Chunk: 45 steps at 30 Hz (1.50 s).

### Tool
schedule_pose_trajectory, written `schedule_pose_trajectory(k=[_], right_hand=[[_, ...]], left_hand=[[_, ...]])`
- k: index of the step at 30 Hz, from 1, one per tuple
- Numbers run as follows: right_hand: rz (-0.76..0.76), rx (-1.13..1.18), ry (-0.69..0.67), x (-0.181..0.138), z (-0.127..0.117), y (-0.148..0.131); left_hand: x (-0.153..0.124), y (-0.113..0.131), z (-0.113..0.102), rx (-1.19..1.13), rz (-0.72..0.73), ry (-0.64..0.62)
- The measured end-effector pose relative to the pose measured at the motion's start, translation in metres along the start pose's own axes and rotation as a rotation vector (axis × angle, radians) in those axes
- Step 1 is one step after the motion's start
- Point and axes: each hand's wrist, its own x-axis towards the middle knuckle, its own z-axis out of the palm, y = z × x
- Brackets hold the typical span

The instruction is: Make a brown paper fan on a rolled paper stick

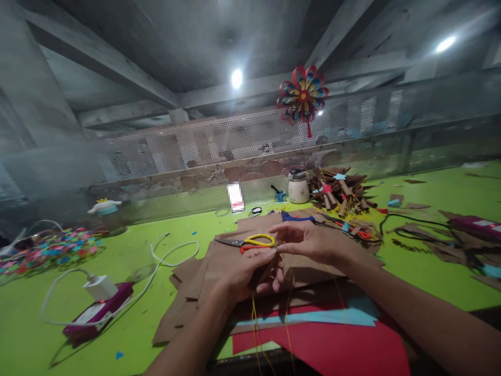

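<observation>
My left hand is turned palm up with its fingers curled, and thin yellow string hangs down from it. My right hand reaches in from the right, its fingertips pinched together against my left thumb tip, with more string trailing below. A small dark shape in my left palm is too shadowed to make out. Just behind the hands, scissors with yellow and red handles lie on brown paper sheets. A blue-handled tool lies beyond my right hand. Red paper and light-blue paper lie nearest me.
Left on the green table are a purple power strip, a white cable and many colourful paper stars. At the back stand a phone, a jar and a pile of brown paper rolls. A paper flower hangs above.
</observation>
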Motion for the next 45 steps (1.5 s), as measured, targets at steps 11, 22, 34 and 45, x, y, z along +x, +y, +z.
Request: schedule_pose_trajectory(k=[11,22,34,45], right_hand=[[0.040,-0.113,0.102,0.002,-0.005,-0.002],[-0.020,-0.240,0.174,0.005,-0.008,0.010],[-0.006,-0.394,0.652,0.010,-0.025,0.029],[0.064,-0.464,0.290,0.004,0.003,0.002]], left_hand=[[0.004,-0.006,0.002,0.461,0.063,0.244],[0.010,-0.007,-0.002,0.639,0.163,0.422],[0.013,-0.006,-0.006,0.563,0.159,0.492],[0.010,-0.005,-0.003,0.491,0.170,0.337]])
